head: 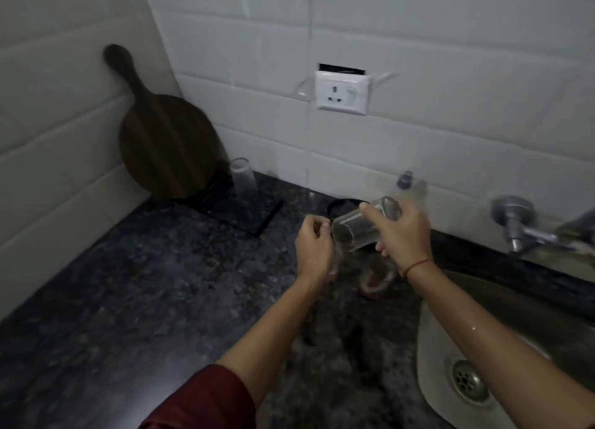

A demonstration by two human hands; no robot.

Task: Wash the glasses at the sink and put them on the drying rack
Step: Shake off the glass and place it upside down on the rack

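Dark speckled worktop (135, 283) runs beside a steel sink (502, 303) whose basin looks bare. One upturned glass (242, 178) stands on the black drying rack (240, 214). Over the worktop the right hand (401, 227) grasps a second, empty glass (357, 230) tilted sideways, while the left hand (314, 245) is loosely curled at its rim.

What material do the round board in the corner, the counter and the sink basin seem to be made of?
Round board: probably wood with a dark, matt finish; lengthwise stripes like joined planks show.
Counter: looks like polished stone, perhaps granite; it is dark with grey speckles and a faint sheen.
Sink basin: apparently stainless steel, dull grey and brushed, with a metal drain strainer.
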